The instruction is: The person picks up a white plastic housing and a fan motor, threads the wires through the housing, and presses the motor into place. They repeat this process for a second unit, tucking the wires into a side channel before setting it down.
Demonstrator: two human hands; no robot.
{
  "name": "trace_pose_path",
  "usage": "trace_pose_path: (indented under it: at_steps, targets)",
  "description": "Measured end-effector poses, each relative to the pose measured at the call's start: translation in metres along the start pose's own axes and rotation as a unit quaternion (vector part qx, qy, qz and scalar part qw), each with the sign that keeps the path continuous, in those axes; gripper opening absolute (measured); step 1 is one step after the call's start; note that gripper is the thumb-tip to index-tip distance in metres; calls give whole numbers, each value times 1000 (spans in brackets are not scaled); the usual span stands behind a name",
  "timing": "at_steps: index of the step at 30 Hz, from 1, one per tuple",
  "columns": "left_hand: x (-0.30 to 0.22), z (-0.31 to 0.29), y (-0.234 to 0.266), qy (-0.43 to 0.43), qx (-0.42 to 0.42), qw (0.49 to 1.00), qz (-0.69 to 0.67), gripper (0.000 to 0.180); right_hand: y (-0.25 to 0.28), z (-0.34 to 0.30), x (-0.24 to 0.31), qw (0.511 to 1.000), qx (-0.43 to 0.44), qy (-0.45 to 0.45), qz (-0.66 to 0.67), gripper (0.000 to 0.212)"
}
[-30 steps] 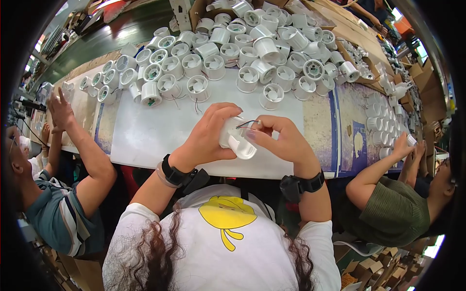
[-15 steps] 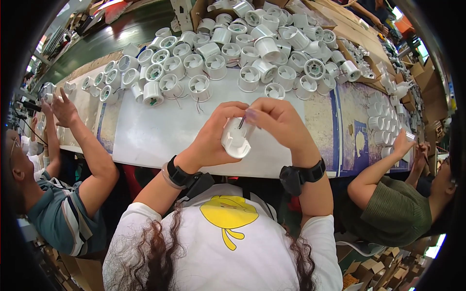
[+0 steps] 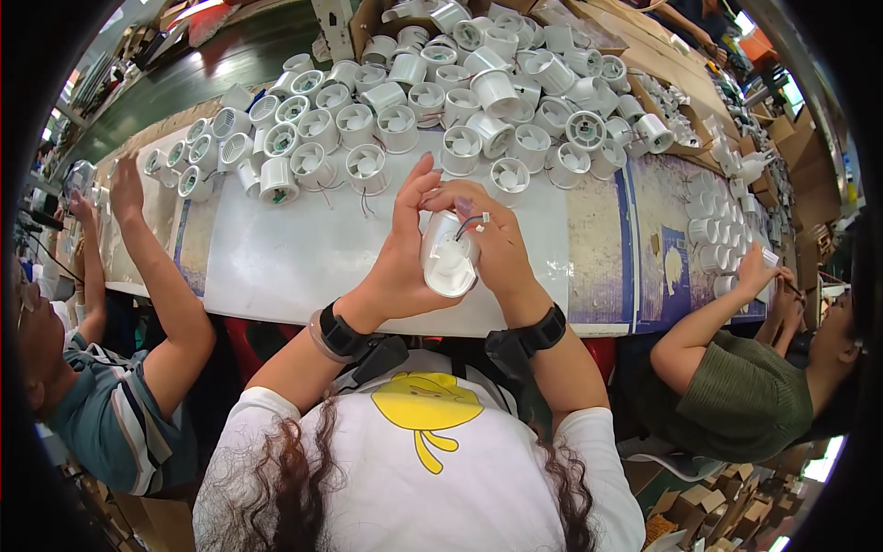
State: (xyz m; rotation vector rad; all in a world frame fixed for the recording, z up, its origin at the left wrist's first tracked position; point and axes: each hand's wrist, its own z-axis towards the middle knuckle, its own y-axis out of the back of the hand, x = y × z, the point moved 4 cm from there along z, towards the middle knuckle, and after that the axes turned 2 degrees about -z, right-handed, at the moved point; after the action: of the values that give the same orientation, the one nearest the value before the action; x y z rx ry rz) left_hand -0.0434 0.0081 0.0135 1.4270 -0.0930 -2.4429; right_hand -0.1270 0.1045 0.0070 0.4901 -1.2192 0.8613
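A white cylindrical fan housing [image 3: 449, 255] is held above the near edge of the white worktable [image 3: 276, 258], clear of its surface, between both hands; the left hand [image 3: 405, 248] is wrapped around its left side with the fingers closed on the shell and the thumb raised, while the right hand [image 3: 501, 244] is closed over the top and right side, its fingertips pinching at a short lead with a small white connector [image 3: 476, 221] that sticks out near the upper rim. The work in hand appears to be the dressing or seating of that lead (its red and dark strands are only just made out); it is best done with the housing kept steady by the left hand, so that only the right fingertips move, and with the wire guided by its connector rather than pulled by the strands. A heap of similar white fan housings [image 3: 441, 101] is spread across the far half of the table, well apart from the held one; a neighbour's raised arm [image 3: 152, 267] is seen at the left and another person's hand [image 3: 754, 271] at the right.
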Motion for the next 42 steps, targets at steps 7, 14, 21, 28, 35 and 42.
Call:
trace_pose_path:
  at_steps: [7,14,21,28,35,42]
  targets:
    - [2,3,-6,6,2,999,-35,102,4,1,-2,998,4,-2,60,27]
    - [-15,16,-3,-34,-85,987,-133,79,-16,-3,27,977,-99,27,188,24]
    - [-35,22,-6,-138,-128,982,-18,64,-30,-8,38,958,-137,116,222,18]
    - [-29,30,-10,-117,-169,977,-51,59,-25,-2,43,955,-172,113,214,16]
    - [-31,29,-10,-125,-193,973,31,60,-18,2,53,969,-195,98,119,18]
    - [-44,37,-9,-133,-164,974,86,53,-8,8,26,936,-167,18,310,23]
